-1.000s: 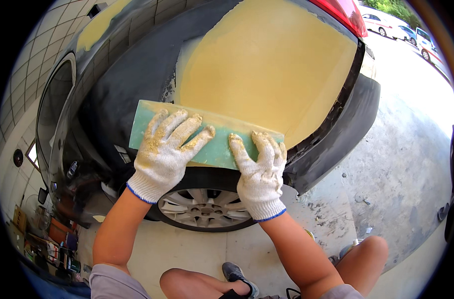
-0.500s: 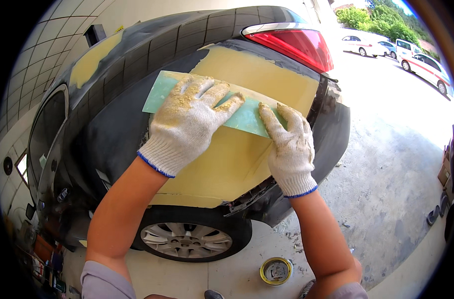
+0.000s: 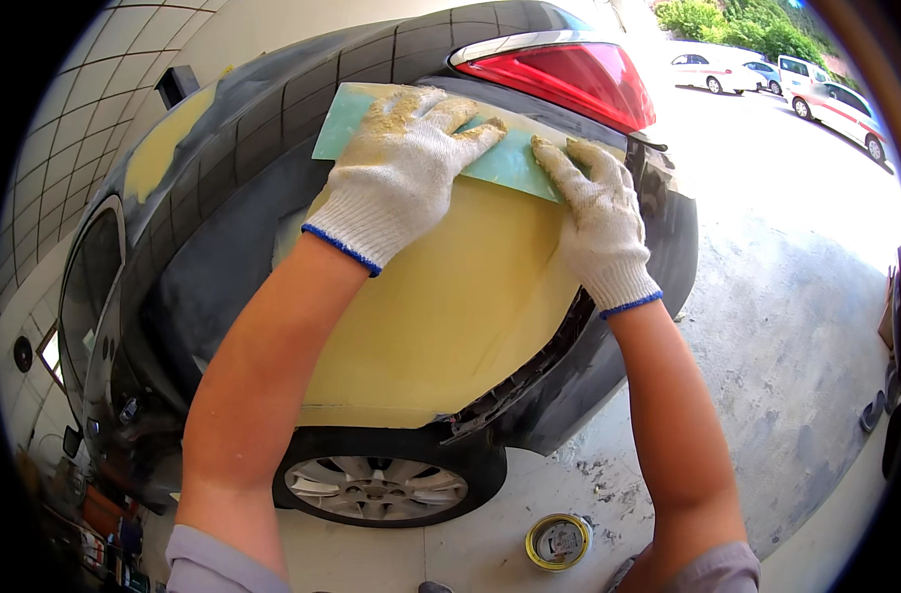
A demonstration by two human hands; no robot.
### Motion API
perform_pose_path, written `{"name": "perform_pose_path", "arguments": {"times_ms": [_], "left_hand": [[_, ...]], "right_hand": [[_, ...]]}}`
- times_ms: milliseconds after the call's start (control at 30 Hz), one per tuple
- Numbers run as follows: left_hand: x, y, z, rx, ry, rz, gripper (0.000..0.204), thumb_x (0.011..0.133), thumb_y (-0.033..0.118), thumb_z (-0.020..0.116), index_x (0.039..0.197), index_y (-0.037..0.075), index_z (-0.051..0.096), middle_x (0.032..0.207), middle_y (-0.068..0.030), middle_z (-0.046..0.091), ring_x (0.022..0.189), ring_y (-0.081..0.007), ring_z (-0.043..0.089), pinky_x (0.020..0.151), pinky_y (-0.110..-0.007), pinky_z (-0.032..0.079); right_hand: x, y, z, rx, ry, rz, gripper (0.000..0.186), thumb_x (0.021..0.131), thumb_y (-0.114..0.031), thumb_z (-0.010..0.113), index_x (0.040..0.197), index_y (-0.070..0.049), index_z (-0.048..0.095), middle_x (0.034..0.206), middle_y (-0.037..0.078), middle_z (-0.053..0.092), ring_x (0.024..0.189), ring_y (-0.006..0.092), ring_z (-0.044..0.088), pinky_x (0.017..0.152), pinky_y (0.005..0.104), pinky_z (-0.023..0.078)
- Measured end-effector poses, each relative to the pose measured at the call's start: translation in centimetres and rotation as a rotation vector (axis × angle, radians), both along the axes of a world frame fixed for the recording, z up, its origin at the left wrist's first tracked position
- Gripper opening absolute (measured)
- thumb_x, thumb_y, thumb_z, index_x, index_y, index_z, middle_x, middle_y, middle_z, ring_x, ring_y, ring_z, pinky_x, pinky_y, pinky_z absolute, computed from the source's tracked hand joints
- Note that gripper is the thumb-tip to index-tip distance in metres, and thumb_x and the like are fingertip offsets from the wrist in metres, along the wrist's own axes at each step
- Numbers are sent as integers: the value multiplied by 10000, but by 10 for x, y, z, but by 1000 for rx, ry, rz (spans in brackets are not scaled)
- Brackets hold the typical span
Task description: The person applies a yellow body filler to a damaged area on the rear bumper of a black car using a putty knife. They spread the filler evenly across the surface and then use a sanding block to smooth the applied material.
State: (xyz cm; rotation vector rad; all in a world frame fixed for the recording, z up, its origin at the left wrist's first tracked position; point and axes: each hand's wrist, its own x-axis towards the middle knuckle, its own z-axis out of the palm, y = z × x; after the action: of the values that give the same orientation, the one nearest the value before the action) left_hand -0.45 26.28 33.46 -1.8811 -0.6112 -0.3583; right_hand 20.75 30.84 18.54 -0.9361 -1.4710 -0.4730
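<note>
The dark car's rear flank bears a broad, smooth yellow patch. The translucent pale-green rectangular sheet has moved from above the wheel a second ago to the patch's upper edge, near the red tail light. The left hand, white-gloved and smeared yellow, holds it with fingers spread; the right hand, similarly gloved, grips its right end, fingers slightly parted.
</note>
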Motion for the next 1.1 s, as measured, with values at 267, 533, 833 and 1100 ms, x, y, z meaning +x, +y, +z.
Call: {"name": "perform_pose_path", "arguments": {"times_ms": [267, 533, 833, 1100], "left_hand": [[-47, -36, -26, -25, 12, -10, 560, 869, 7, 661, 1377, 208, 781, 1400, -77, 707, 1388, -326, 606, 1208, -487, 451], [-112, -96, -76, -126, 12, 94, 529, 845, 42, 692, 1326, 229, 810, 1381, -56, 720, 1357, -298, 623, 1235, -523, 438], [-170, -172, -123, -227, -45, 197, 521, 825, 41, 690, 1292, 227, 830, 1345, -58, 738, 1297, -303, 648, 1209, -510, 466], [-138, -214, -82, -273, -91, 265, 506, 842, 50, 673, 1318, 158, 808, 1312, -118, 757, 1272, -336, 669, 1137, -484, 513]], "right_hand": [[-58, -41, -35, -31, 56, 16, 720, 814, 61, 661, 1439, -288, 734, 1402, 174, 628, 1323, 400, 596, 1158, 519, 470], [-133, -97, -97, -61, 49, 52, 663, 797, 12, 712, 1396, -268, 765, 1356, 159, 591, 1319, 386, 571, 1138, 557, 454], [-190, -165, -145, -171, -6, 178, 666, 811, -36, 746, 1431, -279, 735, 1402, 158, 597, 1356, 394, 559, 1159, 638, 425], [-143, -197, -77, -209, -118, 264, 703, 763, 24, 688, 1420, -221, 737, 1346, 170, 676, 1274, 406, 634, 1126, 545, 494]]}}
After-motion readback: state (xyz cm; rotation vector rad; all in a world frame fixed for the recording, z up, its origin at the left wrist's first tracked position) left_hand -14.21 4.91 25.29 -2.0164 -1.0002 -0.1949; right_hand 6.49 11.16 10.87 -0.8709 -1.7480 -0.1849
